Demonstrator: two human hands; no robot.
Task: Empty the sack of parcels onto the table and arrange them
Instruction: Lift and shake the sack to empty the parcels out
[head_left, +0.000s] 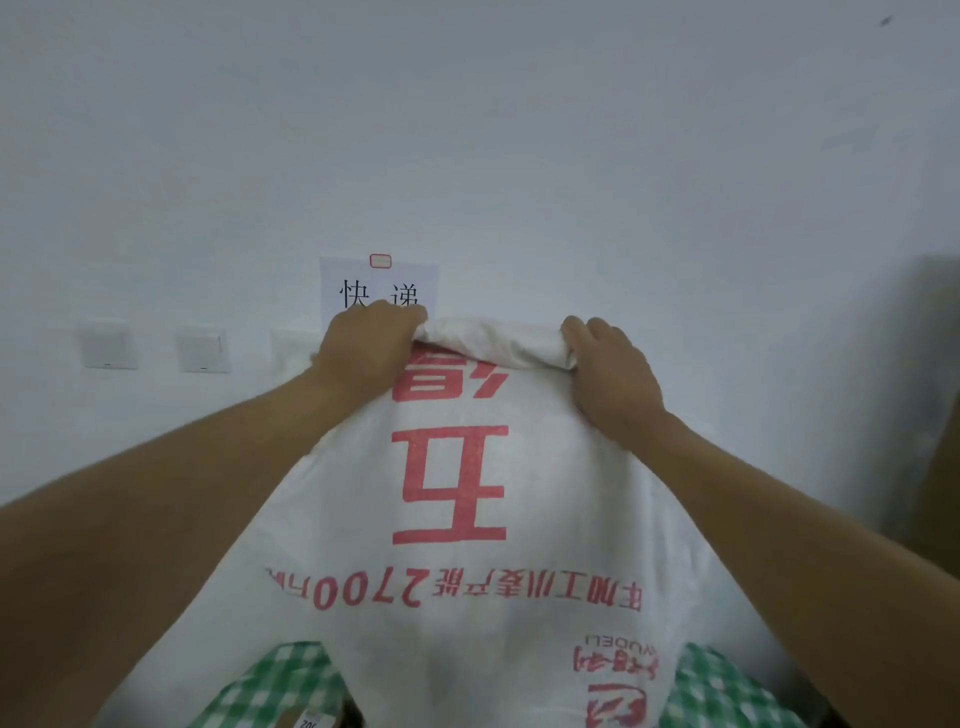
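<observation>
Two bare hands hold a white woven sack upside down before a pale wall, its red printed characters inverted. The left hand and the right hand each clutch a bunched top corner of the raised sack, fingers curled into the cloth. The sack hangs over a counter under a green checked cloth, where the corner of a parcel shows at the lower edge. A paper sign and wall switches sit behind.
</observation>
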